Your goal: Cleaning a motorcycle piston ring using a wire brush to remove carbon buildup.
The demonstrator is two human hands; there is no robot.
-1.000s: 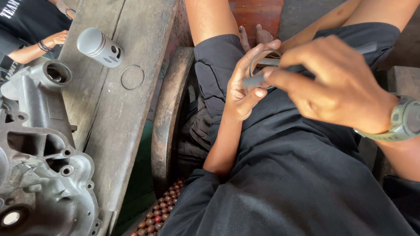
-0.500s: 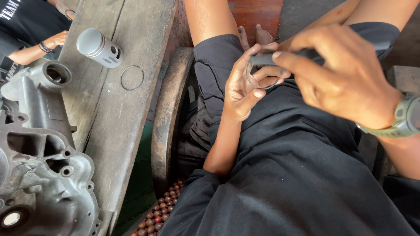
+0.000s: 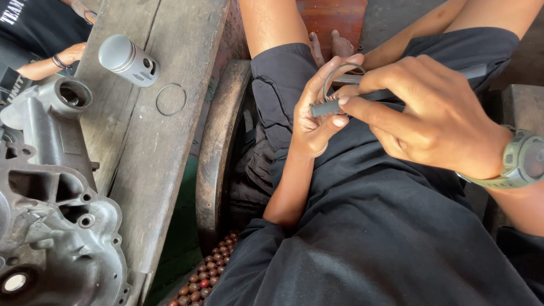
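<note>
My left hand (image 3: 314,116) pinches a thin dark metal ring (image 3: 335,75) upright between thumb and fingertips, over my lap. My right hand (image 3: 430,116), with a grey-green watch (image 3: 524,161) on its wrist, grips a slim dark tool with a bristled tip (image 3: 326,106) and lays that tip against the ring's lower edge. Both hands hover above my black shorts. To the left, on a wooden bench (image 3: 170,147), a grey metal piston (image 3: 129,60) lies on its side, and another thin ring (image 3: 170,100) lies flat beside it.
A large grey cast engine casing (image 3: 54,209) stands at the bench's left end. Another person's arm with a dark wristband (image 3: 56,61) shows at the top left. A curved wooden seat edge (image 3: 218,147) and a beaded mat (image 3: 207,272) lie between bench and lap.
My right hand has drawn the tool leftward and down, so its bristled tip now shows below the ring. My left hand has kept the ring in place.
</note>
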